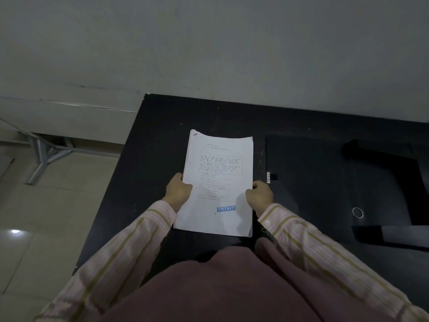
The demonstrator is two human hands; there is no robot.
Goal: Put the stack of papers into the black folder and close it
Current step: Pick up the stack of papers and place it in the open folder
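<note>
Both hands gripping paper stack [217,182] edges, open folder [325,182] beside

The black folder [325,182] runs past the right edge of the view. Print on the stack of papers [218,182] is too blurred to read, except the "REJECTED" stamp [225,208].

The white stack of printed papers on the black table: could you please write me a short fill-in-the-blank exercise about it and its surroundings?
1. The blue stamp on the top sheet of the white stack of printed papers reads ____.
2. The left hand and the right hand grip the stack by its two long ____.
3. The open black folder lies to the ____ of the stack on the black table.

Missing words: REJECTED; edges; right
</note>
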